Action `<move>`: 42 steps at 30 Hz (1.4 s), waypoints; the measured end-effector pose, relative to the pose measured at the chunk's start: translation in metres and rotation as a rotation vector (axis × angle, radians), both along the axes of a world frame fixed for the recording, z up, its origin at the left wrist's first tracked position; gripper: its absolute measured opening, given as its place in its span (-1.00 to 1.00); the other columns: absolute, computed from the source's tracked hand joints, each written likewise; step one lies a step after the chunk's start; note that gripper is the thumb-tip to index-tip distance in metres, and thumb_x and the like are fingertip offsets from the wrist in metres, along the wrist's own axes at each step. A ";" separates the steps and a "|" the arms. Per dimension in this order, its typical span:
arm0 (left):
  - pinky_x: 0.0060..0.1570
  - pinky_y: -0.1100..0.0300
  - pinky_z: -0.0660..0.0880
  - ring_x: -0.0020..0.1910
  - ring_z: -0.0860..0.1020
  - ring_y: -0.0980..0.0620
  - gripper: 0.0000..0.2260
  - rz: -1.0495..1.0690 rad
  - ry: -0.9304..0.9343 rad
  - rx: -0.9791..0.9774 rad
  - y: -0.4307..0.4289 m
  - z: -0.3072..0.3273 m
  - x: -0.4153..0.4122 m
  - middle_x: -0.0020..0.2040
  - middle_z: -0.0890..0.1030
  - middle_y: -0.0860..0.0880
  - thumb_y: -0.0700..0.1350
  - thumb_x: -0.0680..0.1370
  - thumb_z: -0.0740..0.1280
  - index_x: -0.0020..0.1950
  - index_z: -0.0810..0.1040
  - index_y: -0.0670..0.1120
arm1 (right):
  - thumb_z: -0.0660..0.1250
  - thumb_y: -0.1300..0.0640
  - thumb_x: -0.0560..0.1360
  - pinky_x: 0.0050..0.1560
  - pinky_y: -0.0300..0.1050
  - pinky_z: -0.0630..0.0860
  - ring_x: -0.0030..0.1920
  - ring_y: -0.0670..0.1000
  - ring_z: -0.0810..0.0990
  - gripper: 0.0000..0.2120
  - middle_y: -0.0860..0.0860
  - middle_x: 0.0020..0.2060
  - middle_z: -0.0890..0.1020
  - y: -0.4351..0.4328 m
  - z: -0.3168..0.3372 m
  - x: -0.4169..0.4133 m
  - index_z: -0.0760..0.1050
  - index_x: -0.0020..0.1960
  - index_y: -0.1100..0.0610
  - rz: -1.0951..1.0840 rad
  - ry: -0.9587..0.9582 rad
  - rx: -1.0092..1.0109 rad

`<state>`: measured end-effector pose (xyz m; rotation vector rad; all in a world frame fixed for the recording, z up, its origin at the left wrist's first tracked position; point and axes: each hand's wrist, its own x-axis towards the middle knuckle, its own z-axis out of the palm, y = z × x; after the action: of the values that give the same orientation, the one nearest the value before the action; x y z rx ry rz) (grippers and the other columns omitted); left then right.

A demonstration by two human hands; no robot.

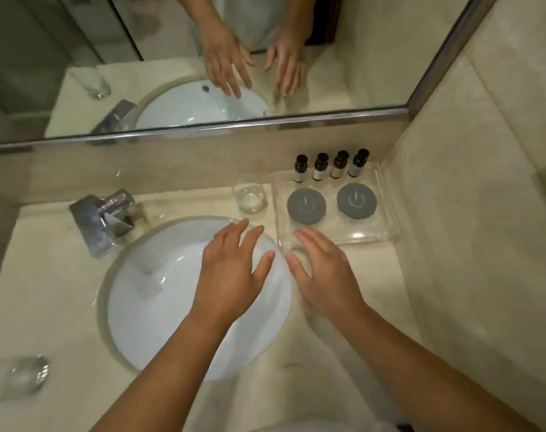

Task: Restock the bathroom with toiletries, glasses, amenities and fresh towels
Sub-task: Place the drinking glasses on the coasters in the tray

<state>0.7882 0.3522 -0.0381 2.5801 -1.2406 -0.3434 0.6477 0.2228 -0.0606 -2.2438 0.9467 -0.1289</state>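
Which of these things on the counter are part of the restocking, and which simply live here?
Restocking: four small bottles, two grey discs, clear tray, glass beside it, second glass near left.
Just there: tap, basin, mirror.

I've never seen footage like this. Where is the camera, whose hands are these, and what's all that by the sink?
No machine here: a person wears a camera on the head, looking down at their own hands. The left hand and right hand are open and hold nothing; the mirror above repeats them. Below is a sink with a tap. Beside it stand a glass and a clear tray with four bottles and two grey discs. A second glass shows blurred at lower left.
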 end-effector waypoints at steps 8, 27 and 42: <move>0.56 -0.09 0.11 0.63 0.16 -0.09 -0.41 0.248 0.025 0.012 0.128 -0.001 -0.003 0.64 0.26 -0.02 0.35 0.63 -0.05 0.59 0.29 0.13 | 0.06 -0.31 0.67 0.63 0.01 -0.03 0.66 -0.03 0.07 -0.39 -0.10 0.66 0.17 0.092 0.013 0.033 0.17 0.65 -0.10 0.381 0.116 -0.086; 0.56 -0.11 0.06 0.63 0.09 -0.02 -0.42 0.747 0.072 -0.066 0.434 -0.016 0.049 0.65 0.22 0.01 0.32 0.63 0.00 0.59 0.32 0.11 | 0.20 -0.21 0.65 0.59 0.15 0.17 0.64 0.14 0.15 -0.35 0.10 0.66 0.17 0.385 0.005 0.211 0.13 0.66 -0.06 0.939 0.050 -0.200; 0.57 -0.04 0.05 0.63 0.08 -0.01 -0.45 0.839 0.165 -0.082 0.486 -0.033 0.054 0.64 0.22 0.00 0.27 0.66 0.07 0.61 0.27 0.08 | 0.44 0.03 0.58 0.22 0.11 0.55 0.33 0.25 0.49 -0.32 0.12 0.51 0.30 0.436 -0.022 0.268 0.23 0.61 -0.11 1.027 0.226 -0.249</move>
<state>0.8426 0.8384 -0.0708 2.6511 -0.0591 -0.2991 0.9156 0.6586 -0.0831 -2.7304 -0.2217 0.4965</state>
